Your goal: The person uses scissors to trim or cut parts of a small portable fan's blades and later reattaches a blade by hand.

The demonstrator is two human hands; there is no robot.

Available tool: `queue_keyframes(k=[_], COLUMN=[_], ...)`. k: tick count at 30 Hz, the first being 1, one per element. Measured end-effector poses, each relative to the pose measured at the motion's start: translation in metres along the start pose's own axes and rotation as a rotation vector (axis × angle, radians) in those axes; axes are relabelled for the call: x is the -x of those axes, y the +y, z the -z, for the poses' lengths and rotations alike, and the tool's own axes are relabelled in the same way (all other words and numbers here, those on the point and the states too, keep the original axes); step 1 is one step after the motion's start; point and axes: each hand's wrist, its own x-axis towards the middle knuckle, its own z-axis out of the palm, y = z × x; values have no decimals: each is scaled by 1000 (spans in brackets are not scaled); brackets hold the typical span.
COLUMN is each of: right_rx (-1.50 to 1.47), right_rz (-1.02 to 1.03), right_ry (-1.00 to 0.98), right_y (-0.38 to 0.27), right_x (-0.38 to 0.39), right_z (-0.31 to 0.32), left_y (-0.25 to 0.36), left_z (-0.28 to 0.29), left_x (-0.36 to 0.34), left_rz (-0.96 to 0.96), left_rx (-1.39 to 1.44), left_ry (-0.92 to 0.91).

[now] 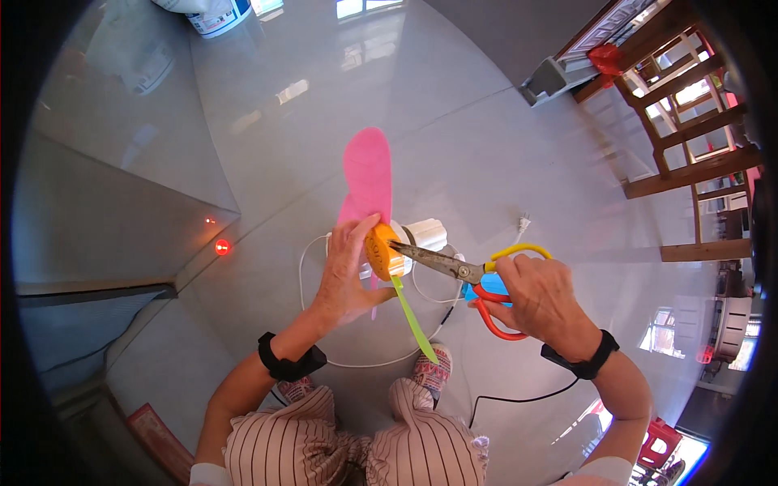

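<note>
Far left, I log a white-and-blue bucket (220,18) on the grey floor (267,166); nearer, a red glowing spot (223,247). Next, a white cord (301,279) loops across the floor. The left hand (344,271), a black band (290,359) at its wrist, is closed around the hub of a small fan (378,257), fingertips at the far edge, thumb extended on the near side. The fan sits mid-scene, between both hands: orange hub, pink blade (369,166) pointing far, green blade (415,320) pointing near. Scissors (442,262) reach in from the right, blades nearly together, tips over the hub; contact I cannot confirm. Beyond them, a blue object (489,287), partly hidden; farther, a white plug (523,222). The right hand (539,296) is wrapped around the yellow and red handles. Far right, I note a wooden frame (693,176); near right, a red stool (660,440).
</note>
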Motion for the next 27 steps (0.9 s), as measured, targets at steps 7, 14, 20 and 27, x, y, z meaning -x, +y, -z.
queue_keyframes(k=[7, 14, 20, 27], right_rx=[-3, 34, 78, 149], right_rz=[40, 72, 87, 117], right_ry=[24, 111, 94, 122], right_y=[8, 10, 11, 10], right_x=[0, 2, 0, -2], right_z=[-6, -17, -18, -21], left_y=[-11, -22, -20, -19], left_z=[-12, -18, -16, -14], left_x=[5, 7, 6, 6], left_rz=[74, 65, 62, 36], left_rx=[120, -16, -14, -4], left_ry=[66, 132, 139, 161])
